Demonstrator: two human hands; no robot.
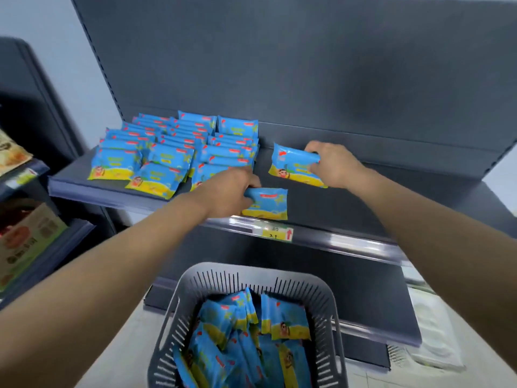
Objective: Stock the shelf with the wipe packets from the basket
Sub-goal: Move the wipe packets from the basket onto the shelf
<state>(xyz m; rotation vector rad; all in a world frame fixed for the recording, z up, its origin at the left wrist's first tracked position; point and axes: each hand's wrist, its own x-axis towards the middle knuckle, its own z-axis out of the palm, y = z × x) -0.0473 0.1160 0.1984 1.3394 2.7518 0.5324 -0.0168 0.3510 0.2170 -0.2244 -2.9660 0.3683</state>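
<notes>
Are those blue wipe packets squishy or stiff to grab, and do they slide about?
Probably squishy: the packet bulges where the right hand grips its end. Likely light, since the left hand holds another packet by one edge. The glossy film may be slippery, so the stacked rows could slump.

The wipe packets you're handling are glossy plastic film, lightly creased. Your shelf looks like matt, smooth dark grey painted metal; its edge strip is shiny clear plastic over a paper label. The basket is matt grey slotted plastic.
</notes>
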